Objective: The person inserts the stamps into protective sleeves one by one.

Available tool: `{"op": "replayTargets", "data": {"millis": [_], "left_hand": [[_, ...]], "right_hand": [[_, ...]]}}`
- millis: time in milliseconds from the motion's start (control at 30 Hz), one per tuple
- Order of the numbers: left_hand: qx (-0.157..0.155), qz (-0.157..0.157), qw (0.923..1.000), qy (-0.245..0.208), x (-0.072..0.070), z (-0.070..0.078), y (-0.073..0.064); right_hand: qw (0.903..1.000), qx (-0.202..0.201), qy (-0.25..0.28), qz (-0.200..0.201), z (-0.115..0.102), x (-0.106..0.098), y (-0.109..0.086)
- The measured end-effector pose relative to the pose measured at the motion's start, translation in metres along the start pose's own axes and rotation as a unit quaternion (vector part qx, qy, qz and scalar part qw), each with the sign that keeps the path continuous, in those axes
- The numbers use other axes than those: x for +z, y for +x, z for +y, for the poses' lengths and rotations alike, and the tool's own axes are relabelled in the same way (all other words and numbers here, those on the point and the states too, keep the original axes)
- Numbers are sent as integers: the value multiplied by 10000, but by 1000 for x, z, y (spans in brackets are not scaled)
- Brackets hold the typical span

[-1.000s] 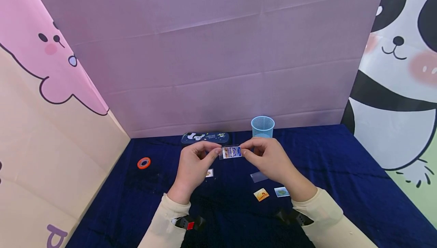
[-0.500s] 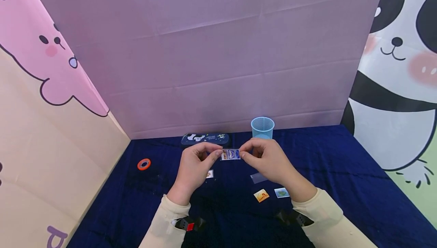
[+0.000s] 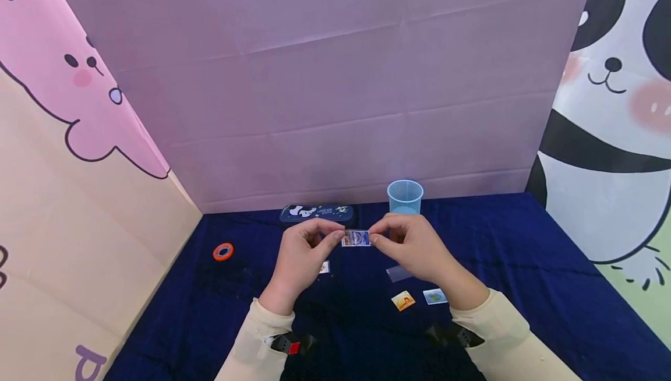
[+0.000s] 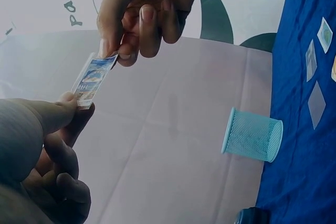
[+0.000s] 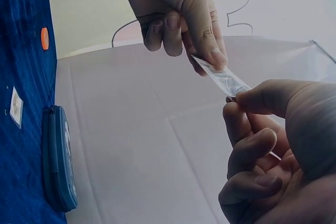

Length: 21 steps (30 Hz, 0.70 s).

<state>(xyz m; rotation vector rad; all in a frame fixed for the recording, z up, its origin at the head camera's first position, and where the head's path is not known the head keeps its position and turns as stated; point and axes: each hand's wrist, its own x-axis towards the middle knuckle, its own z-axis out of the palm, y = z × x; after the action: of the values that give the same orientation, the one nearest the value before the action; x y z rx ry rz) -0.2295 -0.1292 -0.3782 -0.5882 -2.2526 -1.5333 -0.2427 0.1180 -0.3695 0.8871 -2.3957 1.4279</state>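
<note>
A small printed card, blue and white with a brownish end, is held up above the table between both hands. Clear plastic, like a sleeve, shows along one edge of the card in the left wrist view. My left hand pinches one short end between thumb and index finger. At the opposite end, the thumb and index finger of my right hand pinch it too. The other fingers of both hands are curled. Fingertips cover the card's ends, so I cannot tell how far it sits inside the plastic.
On the dark blue cloth lie a clear plastic piece, an orange card, a blue-green card and a partly hidden card. Behind stand a pencil case and a blue mesh cup. An orange ring lies left.
Both hands keep their pinch and have barely moved. The card sits slightly lower, and its clear margin beside the left fingertips shows less than a second ago.
</note>
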Motion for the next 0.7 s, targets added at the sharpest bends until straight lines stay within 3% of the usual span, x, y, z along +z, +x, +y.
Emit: {"op": "replayTargets", "data": {"millis": [700], "left_hand": [[93, -175, 9987, 475, 4, -2, 2]], "right_hand": [[9987, 368, -352, -18, 5, -7, -3]]}}
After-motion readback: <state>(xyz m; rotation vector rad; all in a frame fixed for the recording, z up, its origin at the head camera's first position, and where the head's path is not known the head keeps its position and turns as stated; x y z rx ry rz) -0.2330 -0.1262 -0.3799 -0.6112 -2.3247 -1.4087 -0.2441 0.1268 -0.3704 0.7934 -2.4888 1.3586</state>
